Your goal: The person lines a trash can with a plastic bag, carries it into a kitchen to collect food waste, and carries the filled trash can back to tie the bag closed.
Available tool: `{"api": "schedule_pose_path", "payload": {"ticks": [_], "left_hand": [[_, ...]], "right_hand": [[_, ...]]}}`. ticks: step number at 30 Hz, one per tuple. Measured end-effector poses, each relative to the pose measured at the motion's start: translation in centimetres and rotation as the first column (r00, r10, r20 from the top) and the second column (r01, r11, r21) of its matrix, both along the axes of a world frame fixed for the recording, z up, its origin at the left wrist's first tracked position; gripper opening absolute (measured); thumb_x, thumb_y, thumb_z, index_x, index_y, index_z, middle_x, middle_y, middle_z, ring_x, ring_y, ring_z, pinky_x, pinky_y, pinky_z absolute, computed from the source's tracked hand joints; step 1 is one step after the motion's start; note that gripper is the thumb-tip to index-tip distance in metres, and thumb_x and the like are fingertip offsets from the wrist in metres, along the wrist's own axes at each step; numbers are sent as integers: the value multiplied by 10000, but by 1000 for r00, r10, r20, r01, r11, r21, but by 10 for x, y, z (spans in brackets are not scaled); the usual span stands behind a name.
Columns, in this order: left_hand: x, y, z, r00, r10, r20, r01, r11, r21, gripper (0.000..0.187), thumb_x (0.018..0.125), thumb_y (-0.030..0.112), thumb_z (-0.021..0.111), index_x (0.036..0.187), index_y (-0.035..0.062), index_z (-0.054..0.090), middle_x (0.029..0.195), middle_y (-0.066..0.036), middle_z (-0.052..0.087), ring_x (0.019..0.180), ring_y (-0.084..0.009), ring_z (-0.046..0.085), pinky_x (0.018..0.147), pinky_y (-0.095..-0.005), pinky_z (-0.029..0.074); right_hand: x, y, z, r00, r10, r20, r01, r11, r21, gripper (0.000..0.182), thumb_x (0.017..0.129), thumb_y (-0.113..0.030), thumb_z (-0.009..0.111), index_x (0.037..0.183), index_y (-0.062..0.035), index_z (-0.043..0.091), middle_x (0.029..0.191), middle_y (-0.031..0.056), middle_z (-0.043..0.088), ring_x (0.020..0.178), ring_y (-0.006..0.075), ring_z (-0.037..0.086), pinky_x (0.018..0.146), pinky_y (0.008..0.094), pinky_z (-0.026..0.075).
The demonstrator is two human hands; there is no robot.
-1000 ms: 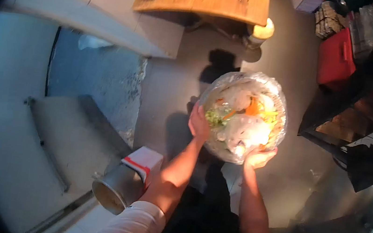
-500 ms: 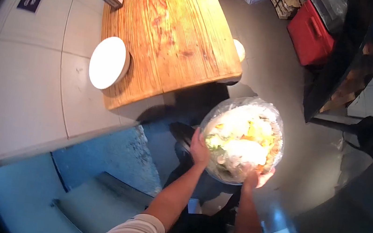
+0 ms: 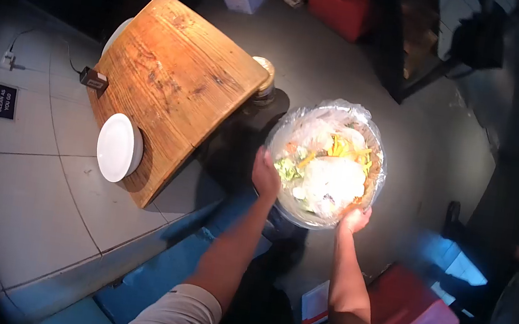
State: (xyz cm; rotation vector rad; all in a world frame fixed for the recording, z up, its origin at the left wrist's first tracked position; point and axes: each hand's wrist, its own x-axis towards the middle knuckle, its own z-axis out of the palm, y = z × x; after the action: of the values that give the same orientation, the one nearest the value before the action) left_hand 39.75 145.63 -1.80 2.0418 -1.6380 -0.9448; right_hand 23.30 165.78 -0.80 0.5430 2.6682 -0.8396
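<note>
The view has swung, putting the wooden table [image 3: 179, 76] farther left of the fingers.
The left hand [image 3: 266, 175] and right hand [image 3: 355, 219] clasp a bowl [image 3: 298, 217] in clear plastic between them, some fingers hidden; inside, green shreds [image 3: 287, 168] sit nearest the left fingers. Well left, a white dish [image 3: 117, 148] rests on the table.

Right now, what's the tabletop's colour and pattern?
The wooden tabletop is orange-brown with darker grain streaks and knots, best seen in the head view.
</note>
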Motion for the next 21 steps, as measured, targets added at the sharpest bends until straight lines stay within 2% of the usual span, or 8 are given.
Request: {"api": "schedule_pose_path", "payload": {"ticks": [4,5,7,10,13,16,19,21], "left_hand": [[-2,-39,-12,984,-178,20,178,984,-9,424,990,357,447,1292,75,539,1190,-205,623,1099,-385,584,920,-450,453],[-3,-44,-14,977,-212,36,213,977,-14,436,989,382,437,1302,95,533,1177,-207,630,1088,-397,587,917,-462,451],[-2,-54,-24,942,-325,83,327,945,-12,438,988,387,419,1320,120,519,1167,-204,637,1070,-417,593,916,-479,449],[-7,-68,-41,898,-403,174,403,914,39,427,985,365,418,1329,131,512,1166,-208,637,1064,-426,594,908,-486,456],[-13,-69,-38,856,-496,145,493,868,60,385,977,293,443,1337,176,512,1153,-204,644,1063,-420,600,902,-496,464],[-9,-64,-36,856,-500,130,497,866,58,379,969,266,458,1339,205,511,1150,-193,649,1070,-415,602,910,-494,463],[12,-68,-67,860,-495,124,495,868,31,383,966,251,456,1343,212,509,1151,-194,650,1073,-412,604,914,-490,465],[22,-56,-67,884,-460,79,458,888,48,394,960,237,449,1350,209,499,1151,-204,646,1076,-409,605,915,-487,467]], "right_hand": [[40,-6,-11,998,-58,-33,56,997,-45,613,752,-134,513,1337,47,485,1241,283,585,1156,413,563,988,429,431],[44,-4,-17,997,-76,3,76,997,-1,635,752,-137,513,1356,54,462,1269,286,566,1176,412,550,998,421,424],[55,3,-13,997,-72,41,75,994,-85,617,748,-123,527,1331,70,464,1276,298,554,1190,415,537,1008,414,412],[66,23,-16,988,39,150,21,926,-377,569,736,-97,545,1273,79,477,1239,303,571,1175,424,540,1006,406,409],[83,25,-15,994,-63,91,83,966,-243,542,722,-90,550,1233,73,470,1128,298,615,1095,447,573,959,428,437],[91,34,-16,994,-62,93,84,966,-244,514,723,-104,548,1207,60,498,1122,306,612,1087,446,578,944,445,442],[96,43,-72,1000,-19,7,20,946,-323,473,722,-117,552,1159,61,527,1110,313,611,1077,445,583,939,454,445],[96,46,-78,999,16,-51,-33,940,-339,462,719,-126,562,1134,76,535,1090,309,618,1043,449,590,929,463,446]]}}
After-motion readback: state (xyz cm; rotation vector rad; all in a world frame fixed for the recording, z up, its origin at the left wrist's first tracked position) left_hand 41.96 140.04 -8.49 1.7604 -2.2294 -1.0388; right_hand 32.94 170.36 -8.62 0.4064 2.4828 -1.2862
